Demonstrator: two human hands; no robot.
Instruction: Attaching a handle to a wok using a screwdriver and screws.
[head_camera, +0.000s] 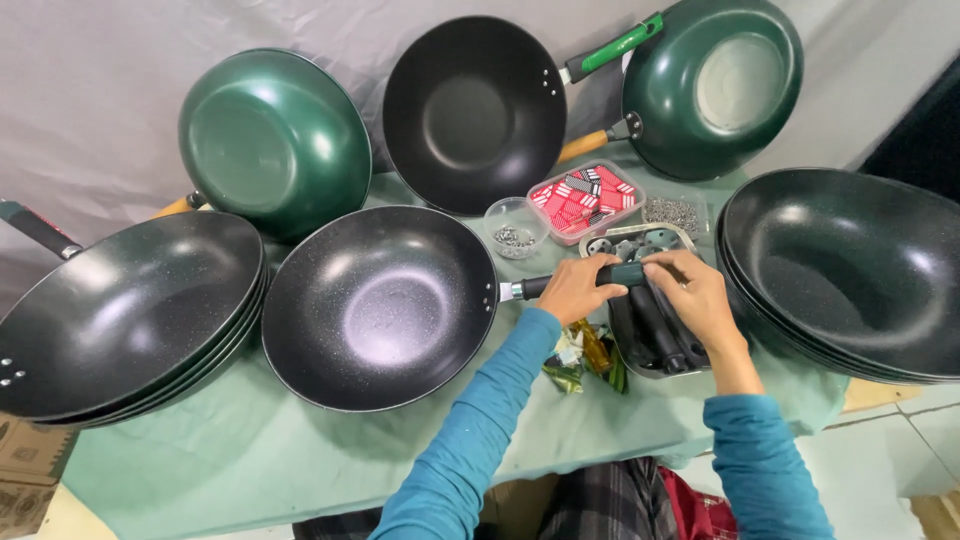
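Green-clothed table (300, 450): left hand (575, 290) grips black speckled wok's (380, 305) dark handle (625, 273), right hand (695, 295) fingers pinch its end, probably fastening; needs steadying.

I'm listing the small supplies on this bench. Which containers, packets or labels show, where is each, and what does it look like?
Clear tub: behind the hands, rounded rectangle, full of red-and-white packets.
Small clear cup: left of the tub, round, holding small metal bits.
Metal tray: under the right hand, holding dark handles.
Wrappers: beside the left hand, crumpled, green and amber.
Cardboard box: bottom left, brown.
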